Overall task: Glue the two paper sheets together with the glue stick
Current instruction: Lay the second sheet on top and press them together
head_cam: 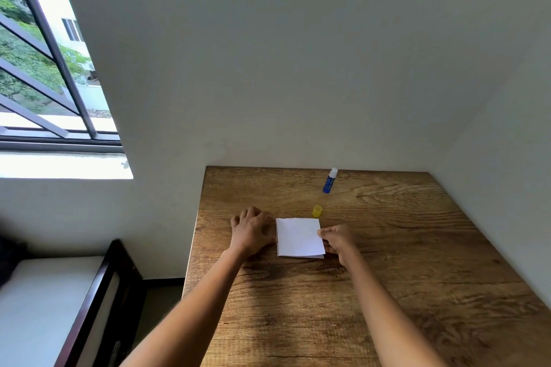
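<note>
Two white paper sheets (pixel 299 237) lie stacked on the wooden table (pixel 387 292), the lower one peeking out at the bottom right corner. My left hand (pixel 253 229) rests flat on the table against the stack's left edge, fingers spread. My right hand (pixel 335 240) pinches the right edge of the top sheet between thumb and fingers. The blue glue stick (pixel 330 180) stands uncapped near the table's far edge, its white glue exposed. Its yellow cap (pixel 317 211) sits on the table just behind the paper.
The table stands in a corner, with white walls behind it and to its right. A window with dark bars (pixel 44 68) is at the left. A dark-framed bed with a white mattress (pixel 44 307) lies below it, left of the table.
</note>
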